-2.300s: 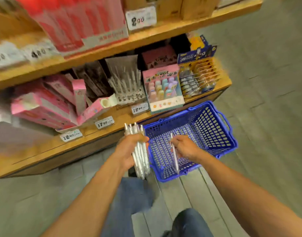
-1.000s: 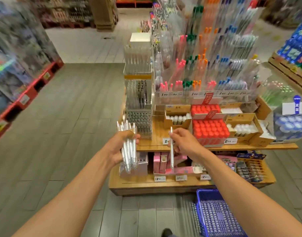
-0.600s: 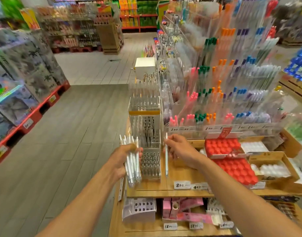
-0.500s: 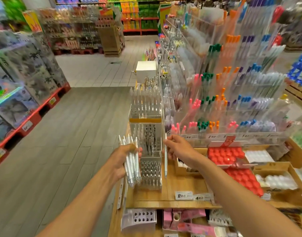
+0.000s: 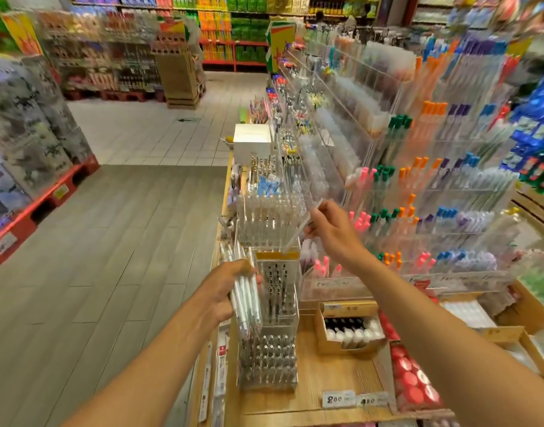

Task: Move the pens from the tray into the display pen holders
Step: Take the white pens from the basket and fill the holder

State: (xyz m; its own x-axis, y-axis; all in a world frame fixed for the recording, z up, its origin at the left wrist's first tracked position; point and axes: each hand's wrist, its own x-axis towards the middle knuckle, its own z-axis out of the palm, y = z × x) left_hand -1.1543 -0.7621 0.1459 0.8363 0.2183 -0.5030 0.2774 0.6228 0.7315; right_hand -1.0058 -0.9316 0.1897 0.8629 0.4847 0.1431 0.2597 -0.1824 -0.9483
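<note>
My left hand (image 5: 226, 289) grips a bundle of white pens (image 5: 245, 298) beside the clear tiered pen holder (image 5: 270, 303) on the wooden display shelf. My right hand (image 5: 332, 231) pinches a single white pen (image 5: 298, 230) tilted down to the left, its tip over the holder's yellow-edged middle tier (image 5: 275, 255). The upper tier (image 5: 269, 221) behind holds a row of clear-capped pens. The lowest tier (image 5: 267, 362) holds several dark-tipped pens. The tray is out of view.
A tall acrylic rack of coloured pens (image 5: 418, 186) rises on the right. A cardboard box of white bottles (image 5: 347, 329) and red-capped items (image 5: 409, 374) sit on the wooden shelf (image 5: 313, 392). Price tags (image 5: 338, 398) line its front edge. A grey plank floor aisle (image 5: 110, 257) lies left.
My view rose from the blue basket on the floor to the pen display. My right hand lifted its single pen and tilted it over the holder; my left hand kept its bundle.
</note>
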